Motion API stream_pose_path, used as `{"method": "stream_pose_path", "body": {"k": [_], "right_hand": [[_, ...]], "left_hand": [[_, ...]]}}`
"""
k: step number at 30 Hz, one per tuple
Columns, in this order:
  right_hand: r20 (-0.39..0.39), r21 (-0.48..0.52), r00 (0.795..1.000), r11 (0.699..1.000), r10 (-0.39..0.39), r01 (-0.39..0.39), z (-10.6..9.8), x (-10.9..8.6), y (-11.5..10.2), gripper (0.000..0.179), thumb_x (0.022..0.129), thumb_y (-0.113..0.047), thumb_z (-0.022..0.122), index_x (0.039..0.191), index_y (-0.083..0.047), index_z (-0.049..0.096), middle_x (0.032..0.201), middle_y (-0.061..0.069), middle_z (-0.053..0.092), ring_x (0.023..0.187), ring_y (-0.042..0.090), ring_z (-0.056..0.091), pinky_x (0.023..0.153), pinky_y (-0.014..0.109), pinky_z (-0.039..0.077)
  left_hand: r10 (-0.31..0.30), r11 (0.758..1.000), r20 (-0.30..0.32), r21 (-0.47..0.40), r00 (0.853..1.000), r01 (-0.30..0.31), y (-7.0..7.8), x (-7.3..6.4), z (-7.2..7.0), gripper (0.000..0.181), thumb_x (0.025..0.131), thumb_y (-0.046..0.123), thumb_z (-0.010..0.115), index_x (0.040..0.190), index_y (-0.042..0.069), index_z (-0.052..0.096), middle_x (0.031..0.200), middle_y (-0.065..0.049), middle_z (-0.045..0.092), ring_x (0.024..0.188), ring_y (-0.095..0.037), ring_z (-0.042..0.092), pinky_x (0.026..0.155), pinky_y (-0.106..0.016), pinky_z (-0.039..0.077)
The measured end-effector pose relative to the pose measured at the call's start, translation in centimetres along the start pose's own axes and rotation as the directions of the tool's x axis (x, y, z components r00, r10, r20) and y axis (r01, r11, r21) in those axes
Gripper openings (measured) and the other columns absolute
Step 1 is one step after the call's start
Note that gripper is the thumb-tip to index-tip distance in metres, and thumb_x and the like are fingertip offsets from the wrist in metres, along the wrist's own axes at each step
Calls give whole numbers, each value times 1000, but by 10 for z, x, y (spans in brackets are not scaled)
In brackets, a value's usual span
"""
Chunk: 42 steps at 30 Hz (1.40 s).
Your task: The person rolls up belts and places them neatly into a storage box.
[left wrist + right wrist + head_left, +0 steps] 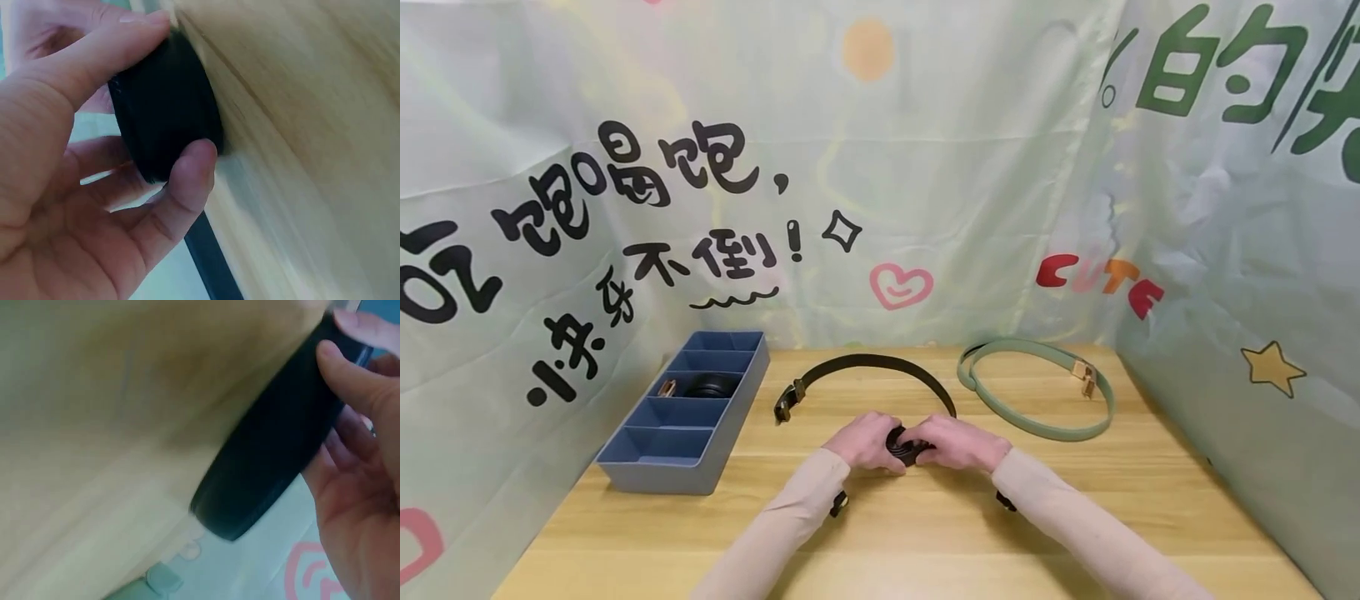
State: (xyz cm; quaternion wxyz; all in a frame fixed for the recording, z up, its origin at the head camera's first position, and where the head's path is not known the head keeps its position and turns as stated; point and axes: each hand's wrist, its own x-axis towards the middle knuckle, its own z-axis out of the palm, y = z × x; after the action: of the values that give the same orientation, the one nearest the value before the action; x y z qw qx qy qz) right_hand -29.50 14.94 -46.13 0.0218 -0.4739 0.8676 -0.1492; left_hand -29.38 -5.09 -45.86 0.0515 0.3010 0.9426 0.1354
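Note:
Both hands hold a black belt [880, 360] at the middle of the table. One end is wound into a coil [904, 454]; the rest arcs away behind the hands to a metal buckle [791, 398] at the back left. My left hand [868, 442] grips the coil from the left, thumb and fingers around its edge, as the left wrist view shows with the dark coil [165, 106]. From the right, my right hand [958, 442] pinches the coil. In the right wrist view its thumb and fingers hold the dark strap [269, 444].
A blue-grey divided box [741, 429] stands at the left; one compartment contains a coiled black belt [711, 386] with a gold-coloured buckle. A light green belt [1037, 425] lies looped at the back right. Printed cloth walls [970, 208] enclose the wooden table [895, 554].

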Motion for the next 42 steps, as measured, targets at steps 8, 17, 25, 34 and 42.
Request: {"method": "stream_pose_path", "body": {"k": [8,17,25,34,42], "right_hand": [[-15,26,999,999,-34,34,-1,-3,7,30,85,-15,75,114,-16,68,107,-4,72,94,6,64,84,25,51],[-84,2,996,1000,-29,29,8,1,9,15,86,-21,74,100,-20,70,90,-11,70,78,3,63,72,21,50],[-42,23,999,1000,2,-1,6,-3,11,31,86,-23,75,116,-20,68,104,-7,70,90,5,62,81,25,50],[-55,-46,998,999,0,-2,5,2,12,18,84,-28,75,100,-21,70,93,-11,70,81,1,61,75,22,50],[-74,-37,997,999,23,-26,7,2,9,16,85,-29,75,98,-23,71,90,-12,70,76,0,58,71,21,48]], "left_hand": [[62,997,67,-59,996,-58,-4,3,-1,40,69,32,88,99,22,63,91,8,65,81,-6,56,77,-22,47],[-16,1000,-21,25,1000,16,4,2,3,48,68,50,85,92,14,64,85,3,63,75,-10,56,71,-25,48],[26,1000,7,-10,1000,-26,0,3,2,40,70,38,87,97,20,63,88,7,64,80,-9,56,77,-26,47],[20,1000,36,-24,999,-19,-2,4,-3,43,71,34,88,102,17,64,94,4,67,83,-8,58,80,-24,49],[-34,999,-48,17,998,35,2,3,0,51,67,49,87,96,13,65,88,0,67,78,-12,58,74,-29,50]]}}
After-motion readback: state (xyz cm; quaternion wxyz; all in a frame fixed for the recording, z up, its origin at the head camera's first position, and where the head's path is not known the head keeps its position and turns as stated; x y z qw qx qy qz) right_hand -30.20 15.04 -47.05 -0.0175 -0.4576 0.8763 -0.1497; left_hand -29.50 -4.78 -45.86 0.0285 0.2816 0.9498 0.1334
